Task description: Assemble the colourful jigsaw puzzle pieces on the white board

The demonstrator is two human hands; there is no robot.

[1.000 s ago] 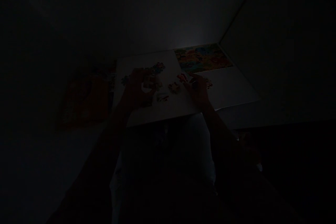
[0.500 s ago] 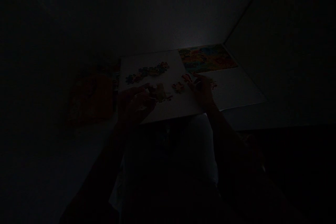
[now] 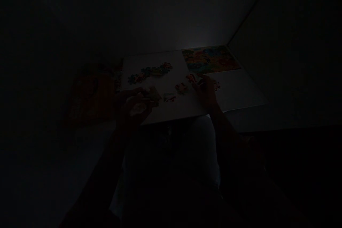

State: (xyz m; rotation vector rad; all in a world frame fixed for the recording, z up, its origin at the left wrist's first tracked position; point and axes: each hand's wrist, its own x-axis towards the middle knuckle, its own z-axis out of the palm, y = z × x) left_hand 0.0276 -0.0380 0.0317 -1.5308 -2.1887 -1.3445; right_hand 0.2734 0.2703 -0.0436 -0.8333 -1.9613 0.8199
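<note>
The picture is very dark. My left hand (image 3: 130, 105) is closed around a pale, glossy thing (image 3: 153, 93) that looks like a plastic bag; its far end sticks out past my fingers. Just right of it, a few jigsaw puzzle pieces (image 3: 169, 97) lie on the white board (image 3: 173, 112). With bent fingers, my right hand (image 3: 205, 91) has thumb and forefinger at a red-and-white puzzle piece (image 3: 191, 78). Between the hands sits a reddish cluster of pieces (image 3: 181, 88). Farther back, a joined strip of green and red pieces (image 3: 152, 72) runs across the board.
A colourful picture sheet (image 3: 211, 60) lies at the back right of the board. More pieces (image 3: 217, 85) show just right of my right hand. An orange-red box or bag (image 3: 92, 98) stands left of the board. A pale wall (image 3: 160, 14) rises behind.
My left hand has drawn back to the left with the pale bag, uncovering puzzle pieces on the board. My right hand has barely moved; the piece at its fingertips has shifted slightly.
</note>
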